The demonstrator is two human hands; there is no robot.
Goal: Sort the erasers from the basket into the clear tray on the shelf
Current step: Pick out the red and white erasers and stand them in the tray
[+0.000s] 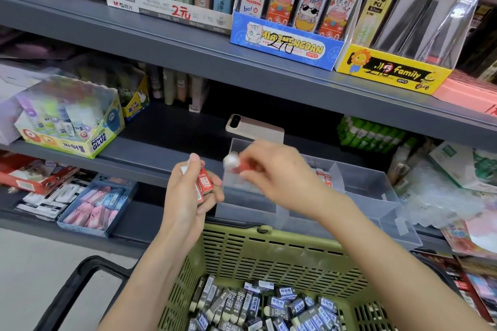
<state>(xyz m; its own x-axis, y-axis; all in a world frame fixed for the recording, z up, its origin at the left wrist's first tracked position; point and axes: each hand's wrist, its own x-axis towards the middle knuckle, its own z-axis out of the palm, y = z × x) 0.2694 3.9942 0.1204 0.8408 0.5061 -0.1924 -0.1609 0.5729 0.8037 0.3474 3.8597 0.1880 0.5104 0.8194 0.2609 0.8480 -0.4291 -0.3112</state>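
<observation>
Red erasers tight in left hand and right hand grips, near the clear tray.

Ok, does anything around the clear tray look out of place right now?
Yes: a phone lies on the shelf just behind the clear tray, the only thing there that is not stationery stock. Nothing looks spilled or damaged. The left hand grips red erasers, the right hand pinches a red eraser.

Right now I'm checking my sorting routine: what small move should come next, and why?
Probably lower the right hand and set its red eraser in the clear tray: it is held over the tray, and the left hand holds more red erasers.
</observation>
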